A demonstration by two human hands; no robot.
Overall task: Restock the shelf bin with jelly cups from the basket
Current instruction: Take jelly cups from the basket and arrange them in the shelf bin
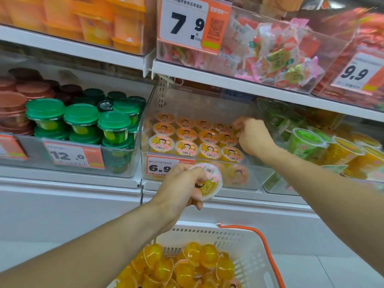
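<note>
A clear shelf bin (259, 173) holds rows of orange jelly cups (187, 147) with pink cartoon lids. My left hand (178, 188) grips one jelly cup (207, 181) in front of the bin's lower edge, its lid tilted toward me. My right hand (252, 136) reaches inside the bin at its right end, fingers curled at a cup in the back rows; what it holds is hidden. Below, a white basket (239, 240) with an orange handle (264, 240) carries several loose orange jelly cups (187, 267).
Green-lidded cups (83, 121) fill the bin to the left, behind a 12.0 price tag (72, 155). Green and yellow cups (332, 146) lie to the right. A shelf (228, 80) with candy bins hangs just above. A 6.9 tag (160, 166) fronts the target bin.
</note>
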